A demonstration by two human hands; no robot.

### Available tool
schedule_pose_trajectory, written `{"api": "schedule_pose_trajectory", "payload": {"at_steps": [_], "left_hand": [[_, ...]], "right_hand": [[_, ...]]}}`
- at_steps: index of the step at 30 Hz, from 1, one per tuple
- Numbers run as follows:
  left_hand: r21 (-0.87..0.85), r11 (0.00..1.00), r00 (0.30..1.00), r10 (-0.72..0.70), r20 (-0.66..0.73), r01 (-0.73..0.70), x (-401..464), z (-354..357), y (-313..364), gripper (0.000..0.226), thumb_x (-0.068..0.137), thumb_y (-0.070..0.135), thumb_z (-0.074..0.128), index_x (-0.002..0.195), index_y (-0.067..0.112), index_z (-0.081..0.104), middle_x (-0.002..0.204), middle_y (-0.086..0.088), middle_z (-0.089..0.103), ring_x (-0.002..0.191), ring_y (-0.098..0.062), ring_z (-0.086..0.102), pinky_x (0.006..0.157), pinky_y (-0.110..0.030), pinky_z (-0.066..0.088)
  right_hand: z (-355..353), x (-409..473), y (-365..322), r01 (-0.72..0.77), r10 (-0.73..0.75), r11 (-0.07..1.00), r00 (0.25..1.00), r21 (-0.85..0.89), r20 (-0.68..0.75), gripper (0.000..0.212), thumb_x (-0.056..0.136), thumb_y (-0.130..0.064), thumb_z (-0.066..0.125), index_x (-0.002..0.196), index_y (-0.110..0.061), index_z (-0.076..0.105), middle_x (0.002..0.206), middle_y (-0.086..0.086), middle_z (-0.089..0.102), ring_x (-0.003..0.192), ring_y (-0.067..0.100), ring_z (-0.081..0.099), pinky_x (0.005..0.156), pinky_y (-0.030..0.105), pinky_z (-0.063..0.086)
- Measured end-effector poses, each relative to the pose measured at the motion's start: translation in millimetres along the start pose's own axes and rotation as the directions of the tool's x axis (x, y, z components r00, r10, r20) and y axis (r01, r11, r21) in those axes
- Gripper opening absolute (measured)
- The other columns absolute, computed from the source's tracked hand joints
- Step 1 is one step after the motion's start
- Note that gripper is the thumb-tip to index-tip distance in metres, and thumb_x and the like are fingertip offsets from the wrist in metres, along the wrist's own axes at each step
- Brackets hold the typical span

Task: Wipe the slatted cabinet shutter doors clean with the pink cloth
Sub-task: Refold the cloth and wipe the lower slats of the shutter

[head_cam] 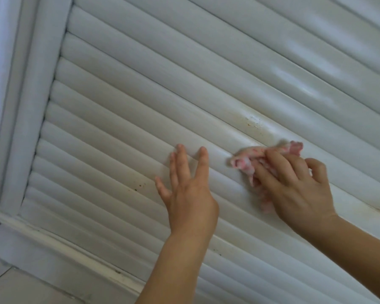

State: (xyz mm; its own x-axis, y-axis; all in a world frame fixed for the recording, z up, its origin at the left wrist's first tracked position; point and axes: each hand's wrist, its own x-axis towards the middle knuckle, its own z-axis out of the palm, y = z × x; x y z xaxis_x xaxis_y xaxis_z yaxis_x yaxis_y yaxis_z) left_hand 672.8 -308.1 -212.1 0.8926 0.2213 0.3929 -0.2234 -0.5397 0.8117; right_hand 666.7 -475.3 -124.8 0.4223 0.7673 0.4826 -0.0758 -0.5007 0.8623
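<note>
Left hand [188,194] flat on shutter [123,119]

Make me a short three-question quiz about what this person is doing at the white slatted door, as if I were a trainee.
1. True or false: the right hand presses the pink cloth against the slatted shutter door.
2. What is the left hand doing? A) gripping a spray bottle B) resting open, fingertips on the slats C) holding a second cloth
3. Fill in: brownish specks sit on a slat just ____ the cloth.

Key
1. True: its fingers curl over the bunched cloth on the slats.
2. B: the fingers are straight and spread, and it holds nothing.
3. Above, slightly to its left; a few dark dots also show left of the left hand.
</note>
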Motion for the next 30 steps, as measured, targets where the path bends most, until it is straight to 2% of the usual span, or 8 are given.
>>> {"api": "schedule_pose_trajectory", "payload": {"at_steps": [4, 8, 11, 15, 18, 21, 28, 30], "left_hand": [[-0.007, 1.000, 1.000, 0.007, -0.018, -0.007, 0, 1, 0, 0.096, 0.076, -0.008, 0.041, 0.144, 0.043, -0.003, 0.151, 0.004, -0.028, 0.139, -0.013, -0.023, 0.111, -0.052, -0.006], [-0.024, 1.000, 0.999, -0.013, -0.038, 0.012, 0, 3, 2, 0.086, 0.078, -0.007, 0.041, 0.145, 0.039, 0.010, 0.152, 0.005, -0.025, 0.139, -0.012, -0.023, 0.111, -0.052, -0.006], [-0.025, 1.000, 0.999, -0.016, -0.049, 0.015, 0, 3, 1, 0.089, 0.078, -0.006, 0.041, 0.144, 0.042, 0.007, 0.152, 0.005, -0.024, 0.140, -0.012, -0.020, 0.111, -0.052, -0.005], [-0.011, 1.000, 1.000, -0.003, -0.028, 0.002, 0, 1, -1, 0.095, 0.078, -0.008, 0.040, 0.143, 0.044, -0.006, 0.151, 0.005, -0.027, 0.140, -0.012, -0.021, 0.111, -0.051, -0.007], [0.008, 1.000, 1.000, 0.004, -0.021, -0.003, 1, 0, -2, 0.094, 0.080, -0.006, 0.040, 0.143, 0.044, -0.008, 0.151, 0.004, -0.028, 0.140, -0.013, -0.020, 0.112, -0.051, -0.005], [0.010, 1.000, 1.000, 0.000, -0.023, 0.000, 0, 0, -1, 0.093, 0.080, -0.005, 0.041, 0.144, 0.044, -0.006, 0.151, 0.005, -0.027, 0.140, -0.014, -0.018, 0.111, -0.052, -0.004], [-0.005, 1.000, 0.999, -0.019, -0.047, 0.018, 0, 1, 2, 0.089, 0.082, -0.004, 0.041, 0.144, 0.045, 0.000, 0.152, 0.007, -0.023, 0.141, -0.012, -0.015, 0.111, -0.052, -0.002], [0.004, 1.000, 0.999, -0.019, -0.044, 0.019, 0, 1, 1, 0.089, 0.082, -0.004, 0.041, 0.144, 0.045, -0.001, 0.152, 0.008, -0.023, 0.141, -0.011, -0.015, 0.111, -0.051, -0.002]], "right_hand": [[1, 60, -30, -0.100, 0.099, 0.995, 0.994, -0.018, -0.043, 0.060, 0.064, -0.046, 0.063, 0.114, -0.014, 0.064, 0.098, 0.009, 0.062, 0.089, 0.029, 0.053, 0.074, 0.036, 0.027], [1, 103, -52, -0.151, 0.144, 0.988, 0.980, -0.042, -0.141, 0.041, 0.076, -0.028, 0.051, 0.109, -0.011, 0.067, 0.086, 0.007, 0.062, 0.078, 0.028, 0.059, 0.072, 0.037, 0.027], [3, 88, -39, -0.105, 0.097, 0.994, 0.982, -0.043, -0.164, 0.040, 0.084, -0.033, 0.048, 0.112, -0.012, 0.067, 0.084, 0.006, 0.062, 0.075, 0.028, 0.058, 0.073, 0.037, 0.028], [1, 25, -2, -0.099, 0.102, 0.990, 0.995, -0.100, 0.024, 0.097, 0.052, -0.078, 0.068, 0.121, -0.011, 0.060, 0.095, 0.008, 0.060, 0.080, 0.027, 0.057, 0.073, 0.037, 0.029], [-2, -5, 8, -0.166, 0.172, 0.984, 0.980, -0.073, 0.096, 0.091, 0.048, -0.051, 0.088, 0.121, -0.007, 0.057, 0.097, 0.012, 0.054, 0.084, 0.029, 0.047, 0.074, 0.039, 0.028], [-3, 5, -1, -0.207, 0.211, 0.977, 0.974, -0.057, 0.080, 0.070, 0.052, -0.028, 0.085, 0.115, -0.006, 0.064, 0.091, 0.013, 0.059, 0.081, 0.030, 0.048, 0.075, 0.039, 0.027], [3, 89, -36, -0.131, 0.131, 0.991, 0.978, 0.015, -0.161, 0.044, 0.069, -0.037, 0.069, 0.107, -0.014, 0.069, 0.085, 0.006, 0.063, 0.076, 0.028, 0.059, 0.077, 0.038, 0.028], [5, 78, -26, -0.085, 0.085, 0.996, 0.988, 0.001, -0.128, 0.069, 0.060, -0.063, 0.071, 0.110, -0.015, 0.067, 0.090, 0.005, 0.063, 0.079, 0.028, 0.059, 0.076, 0.038, 0.029]]}}
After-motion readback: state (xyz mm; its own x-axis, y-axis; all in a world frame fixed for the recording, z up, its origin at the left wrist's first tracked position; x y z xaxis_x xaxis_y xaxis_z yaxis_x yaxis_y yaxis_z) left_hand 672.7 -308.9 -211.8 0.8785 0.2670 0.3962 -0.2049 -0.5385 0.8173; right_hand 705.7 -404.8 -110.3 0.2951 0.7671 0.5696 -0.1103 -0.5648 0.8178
